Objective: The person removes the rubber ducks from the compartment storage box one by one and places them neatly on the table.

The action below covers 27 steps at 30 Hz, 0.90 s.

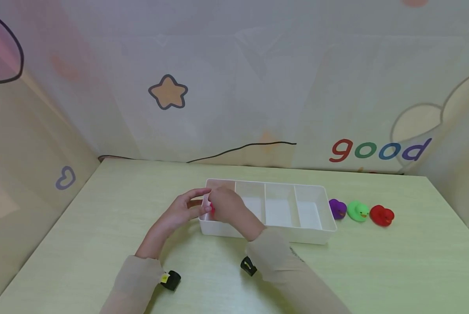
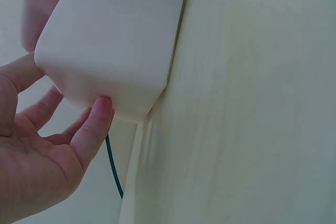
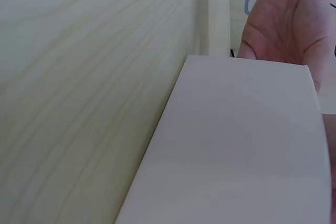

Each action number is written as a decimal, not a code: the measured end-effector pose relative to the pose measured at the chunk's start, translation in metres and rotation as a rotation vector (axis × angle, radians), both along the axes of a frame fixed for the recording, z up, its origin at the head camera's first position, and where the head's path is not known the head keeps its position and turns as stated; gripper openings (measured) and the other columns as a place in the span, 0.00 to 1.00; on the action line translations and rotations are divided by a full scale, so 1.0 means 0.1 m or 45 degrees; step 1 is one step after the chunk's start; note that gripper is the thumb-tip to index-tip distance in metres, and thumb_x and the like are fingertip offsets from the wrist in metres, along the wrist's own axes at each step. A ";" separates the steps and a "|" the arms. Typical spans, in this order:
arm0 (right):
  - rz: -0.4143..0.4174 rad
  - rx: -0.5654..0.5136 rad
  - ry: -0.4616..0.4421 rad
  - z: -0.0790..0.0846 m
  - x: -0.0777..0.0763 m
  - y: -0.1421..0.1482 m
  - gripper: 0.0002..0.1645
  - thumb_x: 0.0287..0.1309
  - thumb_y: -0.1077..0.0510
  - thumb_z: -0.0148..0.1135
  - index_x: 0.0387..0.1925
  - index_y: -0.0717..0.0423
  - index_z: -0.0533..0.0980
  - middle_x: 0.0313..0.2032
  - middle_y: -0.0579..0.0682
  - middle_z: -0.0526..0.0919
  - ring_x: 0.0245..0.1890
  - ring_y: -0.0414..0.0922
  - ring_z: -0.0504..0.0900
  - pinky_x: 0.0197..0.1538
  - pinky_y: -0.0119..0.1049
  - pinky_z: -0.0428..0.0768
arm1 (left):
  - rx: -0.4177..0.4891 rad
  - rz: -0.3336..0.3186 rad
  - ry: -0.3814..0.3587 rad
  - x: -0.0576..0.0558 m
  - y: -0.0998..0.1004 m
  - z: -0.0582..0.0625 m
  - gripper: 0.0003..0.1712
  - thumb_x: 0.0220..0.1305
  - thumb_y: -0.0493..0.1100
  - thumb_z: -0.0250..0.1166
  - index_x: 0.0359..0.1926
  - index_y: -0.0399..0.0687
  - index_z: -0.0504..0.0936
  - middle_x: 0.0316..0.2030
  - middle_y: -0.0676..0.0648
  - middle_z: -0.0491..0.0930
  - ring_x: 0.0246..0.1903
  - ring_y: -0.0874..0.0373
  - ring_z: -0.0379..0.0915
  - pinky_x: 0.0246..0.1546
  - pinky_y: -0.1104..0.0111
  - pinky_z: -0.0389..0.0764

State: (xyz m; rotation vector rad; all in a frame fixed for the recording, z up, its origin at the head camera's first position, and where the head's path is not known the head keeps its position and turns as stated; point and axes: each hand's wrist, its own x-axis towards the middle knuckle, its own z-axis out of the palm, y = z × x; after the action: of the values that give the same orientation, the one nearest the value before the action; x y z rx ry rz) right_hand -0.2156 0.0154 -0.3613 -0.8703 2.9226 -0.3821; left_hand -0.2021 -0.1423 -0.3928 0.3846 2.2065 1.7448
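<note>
A long white divided box (image 1: 266,233) lies across the table. My left hand (image 1: 181,211) is at its left end. In the left wrist view, the thumb of that hand (image 2: 52,145) presses the outside of the end wall (image 2: 105,85), and the other fingers spread behind it. My right hand (image 1: 230,207) reaches down into the leftmost compartment with its fingers bent. Beside those fingers shows a sliver of a small pinkish-red thing (image 1: 212,210); the hand hides most of it. In the right wrist view, the box's side wall (image 3: 236,145) covers the right fingers.
Right of the box, a purple rubber duck (image 1: 338,209), a green one (image 1: 358,211) and a red one (image 1: 382,216) stand in a row. A printed cloth (image 1: 234,96) hangs behind the table. Black wrist straps (image 1: 171,280) show below both sleeves.
</note>
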 end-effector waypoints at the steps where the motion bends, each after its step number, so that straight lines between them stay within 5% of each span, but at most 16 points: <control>1: -0.001 0.016 0.014 -0.01 0.00 0.00 0.06 0.48 0.60 0.67 0.22 0.57 0.78 0.15 0.44 0.68 0.21 0.41 0.66 0.26 0.26 0.66 | 0.001 0.001 0.000 0.00 0.00 0.00 0.32 0.59 0.41 0.62 0.63 0.41 0.64 0.63 0.41 0.61 0.59 0.43 0.61 0.53 0.57 0.71; 8: 0.022 -0.025 0.024 0.00 0.01 0.03 0.08 0.45 0.57 0.69 0.24 0.57 0.79 0.17 0.46 0.73 0.23 0.41 0.69 0.26 0.25 0.69 | 0.011 -0.002 -0.013 0.02 0.02 0.01 0.32 0.59 0.41 0.62 0.63 0.43 0.64 0.63 0.42 0.61 0.59 0.44 0.61 0.53 0.58 0.71; 17: 0.073 -0.334 0.063 0.11 0.08 0.18 0.17 0.45 0.58 0.69 0.40 0.58 0.80 0.24 0.46 0.79 0.26 0.40 0.73 0.25 0.24 0.72 | -0.022 0.021 -0.037 0.01 0.02 0.01 0.33 0.58 0.43 0.63 0.64 0.44 0.63 0.63 0.42 0.60 0.60 0.43 0.60 0.52 0.57 0.72; 27: 0.032 -0.586 0.028 0.30 0.20 0.39 0.19 0.42 0.66 0.69 0.41 0.61 0.79 0.37 0.51 0.81 0.37 0.45 0.78 0.40 0.35 0.79 | -0.020 0.018 -0.013 -0.01 0.02 -0.01 0.32 0.58 0.43 0.63 0.63 0.46 0.65 0.62 0.42 0.62 0.59 0.42 0.61 0.50 0.57 0.73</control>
State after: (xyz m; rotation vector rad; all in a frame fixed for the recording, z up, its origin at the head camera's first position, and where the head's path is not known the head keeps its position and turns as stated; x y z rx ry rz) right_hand -0.1954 0.0549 -0.3317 -0.9564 2.8819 -1.0775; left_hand -0.2028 -0.1406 -0.3933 0.3564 2.2196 1.7312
